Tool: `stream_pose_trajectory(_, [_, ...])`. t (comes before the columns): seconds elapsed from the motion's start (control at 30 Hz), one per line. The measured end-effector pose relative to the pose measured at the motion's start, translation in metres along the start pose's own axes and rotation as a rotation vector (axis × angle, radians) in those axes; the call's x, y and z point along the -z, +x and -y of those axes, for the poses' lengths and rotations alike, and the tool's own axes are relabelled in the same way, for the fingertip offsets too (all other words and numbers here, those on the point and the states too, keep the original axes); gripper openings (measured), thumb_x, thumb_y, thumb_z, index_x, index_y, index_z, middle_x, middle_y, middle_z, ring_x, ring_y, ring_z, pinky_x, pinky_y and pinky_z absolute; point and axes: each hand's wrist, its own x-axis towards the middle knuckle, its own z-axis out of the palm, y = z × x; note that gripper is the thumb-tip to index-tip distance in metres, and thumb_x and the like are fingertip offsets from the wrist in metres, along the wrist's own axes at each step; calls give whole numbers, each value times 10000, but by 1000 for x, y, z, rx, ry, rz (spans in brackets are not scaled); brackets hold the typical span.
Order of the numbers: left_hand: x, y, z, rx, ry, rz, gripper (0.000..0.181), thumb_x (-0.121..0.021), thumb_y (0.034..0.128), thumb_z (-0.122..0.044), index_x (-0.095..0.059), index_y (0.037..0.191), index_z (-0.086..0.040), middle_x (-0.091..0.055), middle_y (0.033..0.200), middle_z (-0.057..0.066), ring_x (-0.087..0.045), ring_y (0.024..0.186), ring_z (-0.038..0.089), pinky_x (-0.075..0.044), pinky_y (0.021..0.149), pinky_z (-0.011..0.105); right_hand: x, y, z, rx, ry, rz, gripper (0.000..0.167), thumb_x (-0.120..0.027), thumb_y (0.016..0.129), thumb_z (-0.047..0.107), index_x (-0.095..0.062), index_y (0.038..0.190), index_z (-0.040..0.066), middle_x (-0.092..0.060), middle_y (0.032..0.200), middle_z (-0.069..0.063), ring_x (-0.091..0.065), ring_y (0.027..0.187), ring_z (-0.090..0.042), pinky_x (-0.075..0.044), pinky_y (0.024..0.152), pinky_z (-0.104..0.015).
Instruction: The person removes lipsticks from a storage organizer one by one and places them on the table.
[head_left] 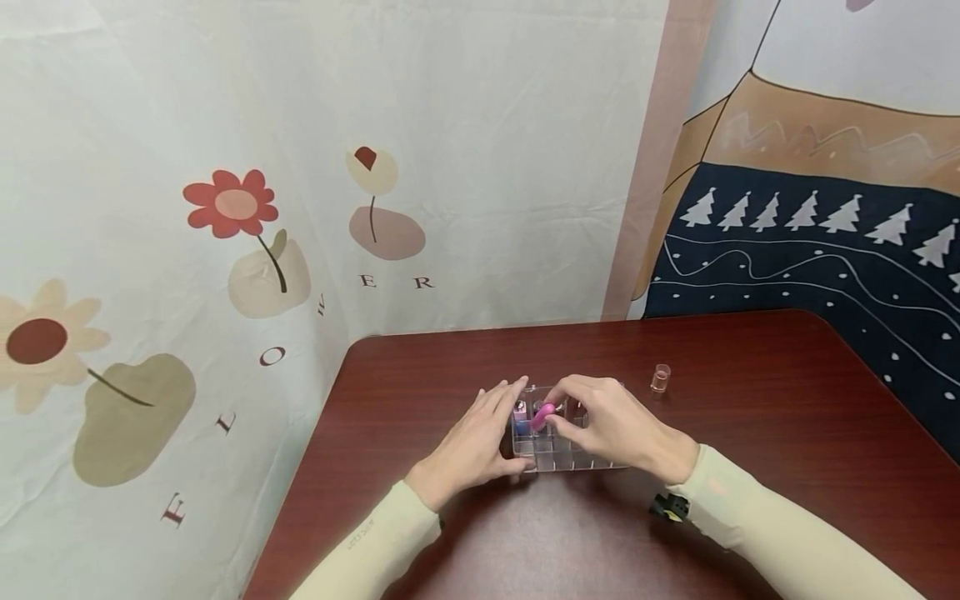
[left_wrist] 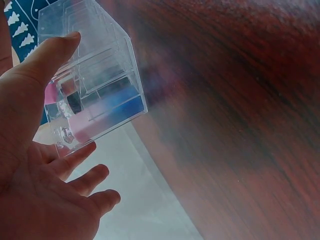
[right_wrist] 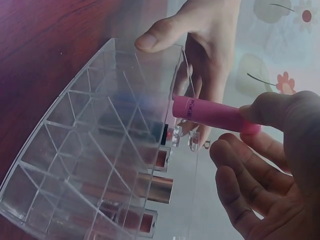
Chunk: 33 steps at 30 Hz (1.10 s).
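A clear plastic lipstick organizer [head_left: 555, 460] with several compartments stands on the table. My left hand [head_left: 471, 442] steadies its left side, thumb at the front and fingers toward the back; in the left wrist view the thumb touches the organizer [left_wrist: 107, 65]. Between thumb and fingers, my right hand [head_left: 615, 421] pinches a pink lipstick tube [right_wrist: 215, 116] by one end. The tube's other end is at the organizer's back-row openings; how far in it sits cannot be told. A pink and blue tube [left_wrist: 107, 115] stands inside, by the left wall.
Other lipsticks, one with a gold-toned end [right_wrist: 162, 187], sit in compartments beside the pink tube. A small clear cylinder [head_left: 660, 378] stands on the red-brown table [head_left: 592, 550] at the back right. Printed cloth [head_left: 510, 167] hangs behind the table.
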Motion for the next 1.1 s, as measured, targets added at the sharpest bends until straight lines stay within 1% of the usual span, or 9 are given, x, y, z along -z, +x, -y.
stream_pose_trajectory(0.13, [0,1,0,0,1,0,1297,-1042,887,-440,-245,1855,-104,-469,1827,194,-424,1746,441,-339,1423,692,2,-2,-2,-3,5,-25,195,-929,967,90,-803,1108,138,-827,975,67,-721,752,-83,-634,666,-235])
stream_pose_trajectory(0.33, [0,0,-1,1,0,1,1296,-1037,892,-443,-241,1856,-105,-466,1826,202,-423,1746,440,-338,1423,691,7,-4,-4,-27,21,-36,217,-920,953,54,-804,1111,146,-808,958,77,-707,773,-51,-644,685,-231])
stream_pose_trajectory(0.47, [1,0,-1,3,-2,2,1290,-1036,895,-439,-243,1856,-104,-474,1820,199,-425,1746,434,-341,1422,689,10,-5,-5,-39,39,-34,217,-903,963,45,-805,1129,144,-815,970,81,-722,764,-91,-661,660,-300])
stream_pose_trajectory(0.57, [1,0,-1,5,-4,3,1289,-1037,894,-436,-245,1855,-103,-478,1818,195,-426,1747,432,-343,1423,689,11,-6,-6,-37,41,-41,211,-896,969,47,-803,1136,138,-828,984,84,-717,757,-93,-664,648,-324])
stream_pose_trajectory(0.77, [1,-1,-2,7,-7,-1,1290,-1040,891,-433,-249,1853,-98,-472,1825,189,-422,1749,429,-343,1425,684,17,-8,-8,-42,45,-53,210,-878,977,40,-801,1151,130,-824,998,90,-700,769,-59,-652,657,-269])
stream_pose_trajectory(0.83, [1,0,-1,9,-7,0,1290,-1041,891,-429,-248,1854,-99,-469,1827,188,-419,1751,429,-341,1426,681,19,-9,-8,-49,49,-50,218,-878,980,41,-800,1165,127,-817,999,89,-688,780,-30,-654,654,-268])
stream_pose_trajectory(1.0, [1,0,-2,17,-5,6,1292,-1038,895,-431,-238,1858,-112,-465,1830,184,-412,1755,425,-333,1432,672,23,-12,-11,-49,45,-58,240,-891,978,36,-799,1184,120,-808,1000,82,-693,793,-25,-670,652,-318])
stream_pose_trajectory(1.1, [2,0,-2,21,-7,12,1293,-1036,896,-438,-235,1860,-120,-460,1834,181,-408,1758,421,-326,1436,669,26,-13,-12,-46,23,-70,249,-902,973,40,-800,1184,124,-805,1005,81,-696,807,-20,-673,681,-299])
